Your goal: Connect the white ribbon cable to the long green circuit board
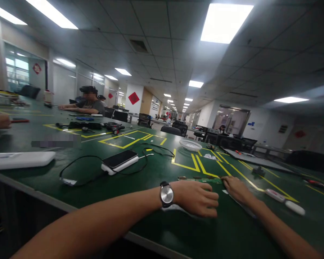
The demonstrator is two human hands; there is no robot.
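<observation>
One green tabletop, marked with yellow tape, extends beneath both hands and well beyond them. A co-worker sits on its far side, well ahead and to the left of the left hand. A flat grey panel lies beyond the right hand, ahead and to its right. The left hand is palm down with fingers loosely curled, a watch on its wrist; whether it grips anything cannot be determined. The right hand is narrowed, its fingertips in contact with the right end of a green circuit board; a firm grip cannot be confirmed. The board lies just beyond the left hand, partly screened by it. A long white case is well to the left of the left hand. A white basket stands beyond both hands. A black phone rests on a white block, left of the left hand, with a dark cable near it. A pale flat item, mostly hidden, is under the left hand. Crumpled white material lies beyond the right hand. A small white object is to that hand's right.
</observation>
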